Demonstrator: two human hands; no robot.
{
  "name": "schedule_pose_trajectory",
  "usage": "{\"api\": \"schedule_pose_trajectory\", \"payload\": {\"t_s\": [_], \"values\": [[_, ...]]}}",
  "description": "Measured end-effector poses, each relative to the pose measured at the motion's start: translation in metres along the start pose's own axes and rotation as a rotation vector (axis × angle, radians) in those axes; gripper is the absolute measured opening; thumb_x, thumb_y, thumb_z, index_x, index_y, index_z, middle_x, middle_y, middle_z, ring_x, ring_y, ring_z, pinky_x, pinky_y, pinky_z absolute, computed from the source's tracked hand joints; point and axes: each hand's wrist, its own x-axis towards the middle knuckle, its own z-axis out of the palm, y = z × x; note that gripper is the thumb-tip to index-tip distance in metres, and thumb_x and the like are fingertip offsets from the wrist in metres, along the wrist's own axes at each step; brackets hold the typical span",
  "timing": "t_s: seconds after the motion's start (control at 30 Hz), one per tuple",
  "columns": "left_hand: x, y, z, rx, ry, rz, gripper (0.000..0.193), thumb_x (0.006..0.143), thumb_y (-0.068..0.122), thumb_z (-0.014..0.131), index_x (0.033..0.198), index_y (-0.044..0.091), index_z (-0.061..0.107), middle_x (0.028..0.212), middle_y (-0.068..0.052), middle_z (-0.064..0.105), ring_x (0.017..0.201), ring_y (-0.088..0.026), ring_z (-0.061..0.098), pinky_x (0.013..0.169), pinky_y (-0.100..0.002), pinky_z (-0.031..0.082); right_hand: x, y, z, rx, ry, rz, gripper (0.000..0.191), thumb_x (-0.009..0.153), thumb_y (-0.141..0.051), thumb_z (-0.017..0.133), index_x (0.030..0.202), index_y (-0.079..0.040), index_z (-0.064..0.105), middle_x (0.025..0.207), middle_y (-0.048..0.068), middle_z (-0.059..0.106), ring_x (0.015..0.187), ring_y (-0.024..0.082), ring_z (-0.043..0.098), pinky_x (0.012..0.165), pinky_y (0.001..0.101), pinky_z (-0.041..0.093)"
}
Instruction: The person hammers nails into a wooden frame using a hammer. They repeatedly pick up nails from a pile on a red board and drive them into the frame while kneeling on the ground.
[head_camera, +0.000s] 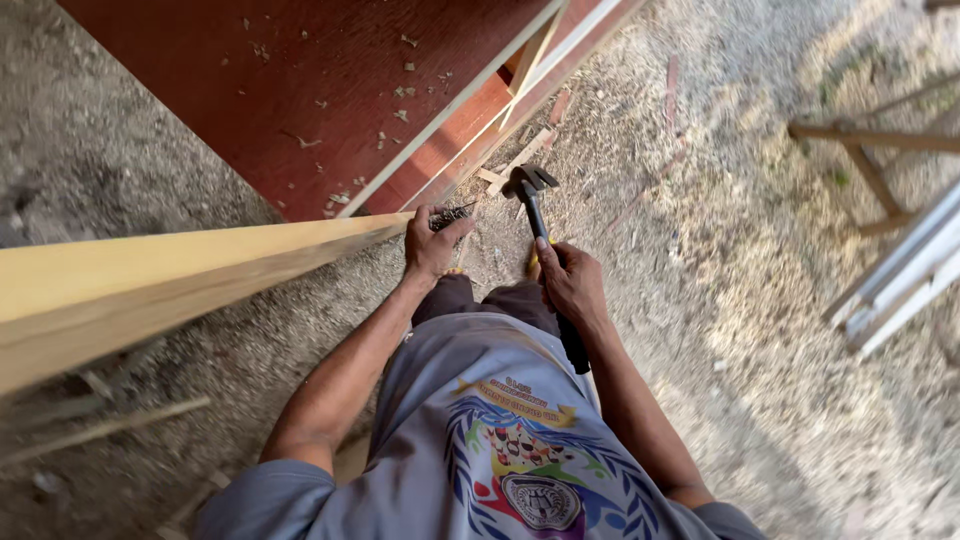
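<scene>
A long pale plank (170, 275) ran in from the left edge of the view, slanting a little upward toward the middle, its near end blurred and large. Beneath it, on the gravel ground (760, 330), lay a few thin sticks (105, 428) and scraps. Above the plank stood a big reddish-brown board (300, 90), framed along its right side with light wooden strips (450, 105), and small wood chips (395, 90) were scattered over its face.

The left hand (432, 245) was at the far end of the plank, where that end met the lower corner of the red board. Its grip was closed around a small dark bunch of nails (452, 214), with the fingers curled over them and the hand touching the plank's end.

Just to the right, the right hand (572, 282) had a full fist around the black handle of a claw hammer (530, 192). The hammer pointed away from the person, its head hanging near the corner of the board and close to the nails, though not touching them. The tail of the handle stuck out below the wrist, over the grey shirt (480, 420).

Further right, well apart from the hands, a wooden trestle (865, 150) stood on the gravel, and some pale metal bars (905, 275) leaned at the right edge.
</scene>
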Motion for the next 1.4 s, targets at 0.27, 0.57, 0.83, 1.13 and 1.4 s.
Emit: {"api": "schedule_pose_trajectory", "payload": {"t_s": [0.27, 0.57, 0.83, 1.13, 1.4], "values": [[0.098, -0.031, 0.061, 0.557, 0.253, 0.477, 0.063, 0.073, 0.033, 0.086, 0.121, 0.005, 0.058, 0.115, -0.019, 0.056, 0.115, -0.033, 0.049, 0.098, -0.051, 0.046, 0.126, 0.011, -0.047, -0.436, -0.051, -0.279, 0.052, 0.102, -0.052, 0.056, 0.091, -0.004, 0.074, 0.063, 0.01, 0.068, 0.056, 0.02, 0.066, 0.058, 0.04, 0.052], [0.285, -0.075, 0.105, 0.549, 0.405, 0.797, 0.073, 0.083, 0.029, 0.085, 0.142, 0.003, 0.049, 0.125, -0.021, 0.061, 0.117, -0.039, 0.061, 0.103, -0.049, 0.05, 0.256, 0.044, -0.003, -0.099, -0.03, -0.611, 0.038, 0.104, -0.036, 0.06, 0.099, -0.001, 0.072, 0.061, 0.004, 0.063, 0.049, 0.01, 0.059, 0.044, 0.0292, 0.045], [0.34, -0.101, 0.116, 0.638, 0.577, 1.055, 0.088, 0.081, 0.034, 0.092, 0.151, 0.01, 0.044, 0.141, -0.027, 0.05, 0.126, -0.048, 0.055, 0.106, -0.051, 0.049, 0.371, 0.116, 0.04, 0.258, -0.112, -0.876, 0.028, 0.111, -0.024, 0.058, 0.101, 0.0, 0.068, 0.065, 0.001, 0.061, 0.049, 0.007, 0.056, 0.041, 0.0252, 0.042], [0.332, -0.11, 0.116, 0.716, 0.549, 1.443, 0.066, 0.093, 0.025, 0.08, 0.148, 0.014, 0.044, 0.157, -0.02, 0.031, 0.139, -0.041, 0.037, 0.119, -0.057, 0.033, 0.405, 0.168, 0.057, 0.38, -0.093, -1.04, 0.031, 0.114, -0.026, 0.055, 0.103, 0.001, 0.065, 0.067, 0.003, 0.06, 0.05, 0.01, 0.055, 0.043, 0.0263, 0.04], [0.342, -0.095, 0.104, 0.464, 0.552, 1.345, 0.025, 0.097, 0.012, 0.077, 0.119, 0.007, 0.066, 0.122, -0.02, 0.059, 0.116, -0.036, 0.059, 0.102, -0.05, 0.049, 0.399, 0.173, 0.035, 0.37, -0.171, -0.976, 0.029, 0.113, -0.024, 0.055, 0.104, 0.002, 0.065, 0.066, 0.004, 0.061, 0.046, 0.01, 0.053, 0.039, 0.0265, 0.04]]}}
